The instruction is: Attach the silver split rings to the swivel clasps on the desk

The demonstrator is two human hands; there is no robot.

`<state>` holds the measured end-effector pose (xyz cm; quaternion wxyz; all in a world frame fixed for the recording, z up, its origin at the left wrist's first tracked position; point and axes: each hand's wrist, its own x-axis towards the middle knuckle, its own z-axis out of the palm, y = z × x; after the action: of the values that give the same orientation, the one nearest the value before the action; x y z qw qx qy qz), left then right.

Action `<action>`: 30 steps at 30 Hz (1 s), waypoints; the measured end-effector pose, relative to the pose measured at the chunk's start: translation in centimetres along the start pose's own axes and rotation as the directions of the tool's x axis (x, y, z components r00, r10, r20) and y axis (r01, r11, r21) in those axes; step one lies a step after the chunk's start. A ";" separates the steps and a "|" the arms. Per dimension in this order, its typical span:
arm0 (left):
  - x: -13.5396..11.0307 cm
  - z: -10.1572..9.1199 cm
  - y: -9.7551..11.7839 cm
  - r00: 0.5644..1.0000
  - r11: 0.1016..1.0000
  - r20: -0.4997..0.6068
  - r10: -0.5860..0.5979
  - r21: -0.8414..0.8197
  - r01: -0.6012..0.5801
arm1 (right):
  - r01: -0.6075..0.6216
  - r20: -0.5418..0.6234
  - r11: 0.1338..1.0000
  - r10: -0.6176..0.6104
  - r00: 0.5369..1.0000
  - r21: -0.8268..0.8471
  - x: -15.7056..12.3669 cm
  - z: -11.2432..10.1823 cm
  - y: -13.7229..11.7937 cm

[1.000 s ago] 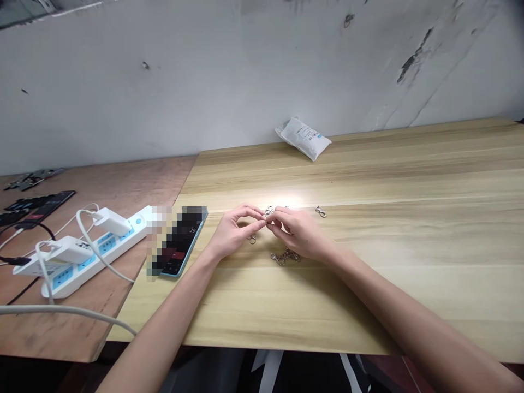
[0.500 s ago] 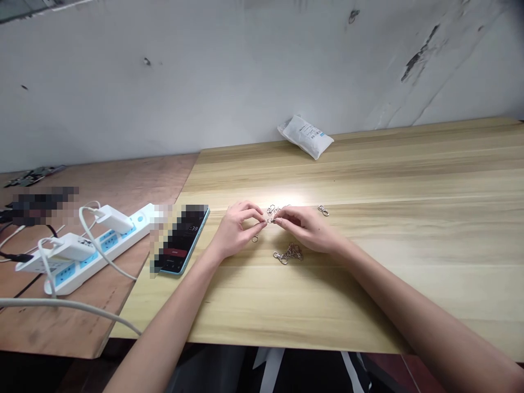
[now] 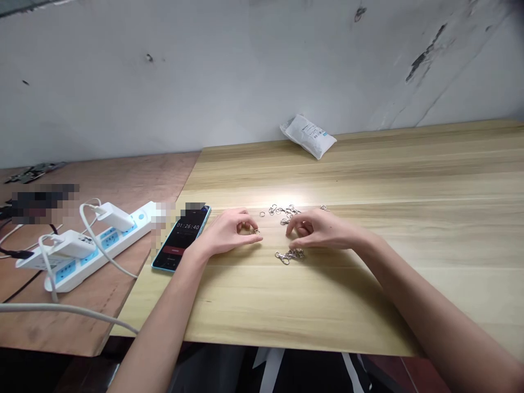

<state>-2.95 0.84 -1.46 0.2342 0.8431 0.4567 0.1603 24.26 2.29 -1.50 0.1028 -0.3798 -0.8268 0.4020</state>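
Although both hands were curled narrow, I could not tell if either held anything: the left hand [image 3: 229, 232] lay beside a split ring [image 3: 256, 231] at its three o'clock, the right hand [image 3: 323, 229] near swivel clasps [image 3: 289, 213] at its ten o'clock.

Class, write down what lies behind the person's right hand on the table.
Behind the right hand, small metal rings and swivel clasps lie scattered on the wooden table; anything directly beneath the hand is covered and cannot be seen.

One phone [image 3: 182, 234] by the worktop [image 3: 360, 305]'s left edge; one white packet [image 3: 309, 136] at the far edge; one power strip [image 3: 94, 248] with two white chargers [image 3: 114, 216] off the left side; mid-worktop, roughly a dozen metal key rings and swivel clasps [image 3: 286, 213], too small to count exactly.
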 end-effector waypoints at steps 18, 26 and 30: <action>0.7 1.4 0.9 0.999 0.968 0.007 -0.033 -0.250 0.033 | 0.095 -0.127 0.994 -0.101 0.987 -0.050 0.5 1.2 -0.7; 0.9 1.7 1.3 0.996 0.920 -0.073 -0.052 -0.392 0.019 | 0.115 -0.194 0.992 -0.103 0.976 0.047 0.8 1.6 -0.7; 0.9 1.6 1.7 0.991 0.922 -0.117 -0.058 -0.388 0.008 | 0.132 -0.239 0.990 -0.117 0.964 0.050 1.1 2.0 -0.5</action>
<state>-0.50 0.39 -1.80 0.3692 0.7607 0.4441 0.2963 22.31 1.69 -2.57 0.2378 -0.3684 -0.8173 0.3738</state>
